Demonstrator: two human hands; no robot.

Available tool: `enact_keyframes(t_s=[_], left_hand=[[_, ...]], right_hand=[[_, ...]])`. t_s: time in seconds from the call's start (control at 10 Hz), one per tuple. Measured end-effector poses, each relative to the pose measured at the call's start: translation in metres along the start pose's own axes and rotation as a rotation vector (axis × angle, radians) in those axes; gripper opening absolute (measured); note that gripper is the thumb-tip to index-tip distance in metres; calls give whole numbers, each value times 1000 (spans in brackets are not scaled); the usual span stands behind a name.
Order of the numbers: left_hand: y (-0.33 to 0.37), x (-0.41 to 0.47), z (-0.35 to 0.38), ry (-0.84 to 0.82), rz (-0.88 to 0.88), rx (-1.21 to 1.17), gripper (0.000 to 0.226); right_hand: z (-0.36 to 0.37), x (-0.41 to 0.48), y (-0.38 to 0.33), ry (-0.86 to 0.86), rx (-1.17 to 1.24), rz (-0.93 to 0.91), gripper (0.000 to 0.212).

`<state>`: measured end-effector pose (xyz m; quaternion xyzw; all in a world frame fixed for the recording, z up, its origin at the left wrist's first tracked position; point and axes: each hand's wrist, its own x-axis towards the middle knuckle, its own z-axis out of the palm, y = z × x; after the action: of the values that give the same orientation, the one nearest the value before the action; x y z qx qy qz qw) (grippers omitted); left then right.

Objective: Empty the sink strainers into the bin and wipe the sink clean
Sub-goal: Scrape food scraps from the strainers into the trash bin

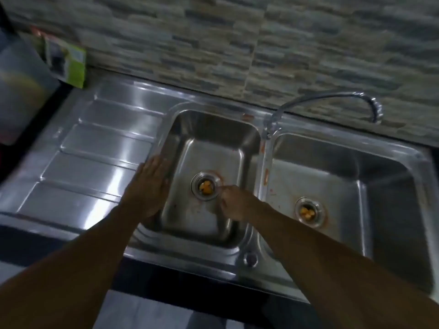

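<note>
A steel double sink fills the view, with a left basin (213, 143) and a right basin (337, 176). Each drain holds a round strainer with yellow-orange scraps: the left strainer (205, 187) and the right strainer (308, 211). Reddish stains mark the divider and both basin floors. My left hand (149, 186) lies flat, fingers apart, on the left basin's left rim. My right hand (235, 203) reaches down inside the left basin, its fingers curled and one fingertip touching the right edge of the left strainer. It holds nothing that I can see.
A ribbed steel draining board (95, 150) lies to the left. A curved tap (332, 103) rises behind the divider. A green box (69, 62) and a translucent plastic container (21, 91) stand at the far left. A stone-tiled wall runs behind.
</note>
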<state>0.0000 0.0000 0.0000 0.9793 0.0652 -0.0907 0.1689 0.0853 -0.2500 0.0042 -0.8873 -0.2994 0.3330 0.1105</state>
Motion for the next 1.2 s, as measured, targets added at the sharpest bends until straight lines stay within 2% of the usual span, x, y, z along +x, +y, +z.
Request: enact_keyframes(t_s=[0.1, 0.2, 0.3, 0.4, 0.7, 0.9, 1.1, 1.2], left_hand=[[-28, -8, 18, 34, 28, 23, 59], [-39, -19, 36, 110, 101, 26, 57], [-35, -22, 36, 185, 83, 2, 56], [-34, -19, 39, 218, 84, 17, 57], [-40, -15, 39, 189, 80, 36, 56], [-39, -15, 39, 209, 103, 34, 55], [-36, -15, 37, 206, 104, 39, 55], [-36, -15, 37, 206, 98, 38, 55]], right_hand=[[28, 28, -2, -95, -52, 65, 26], [55, 51, -2, -144, -57, 109, 26], [70, 73, -1, -136, -13, 120, 45], [81, 91, 0, -106, -26, 127, 50], [88, 126, 0, -84, -159, 74, 40], [89, 142, 5, -113, -215, 119, 43], [89, 140, 7, 18, -174, 115, 36], [91, 140, 3, 90, -170, 105, 43]])
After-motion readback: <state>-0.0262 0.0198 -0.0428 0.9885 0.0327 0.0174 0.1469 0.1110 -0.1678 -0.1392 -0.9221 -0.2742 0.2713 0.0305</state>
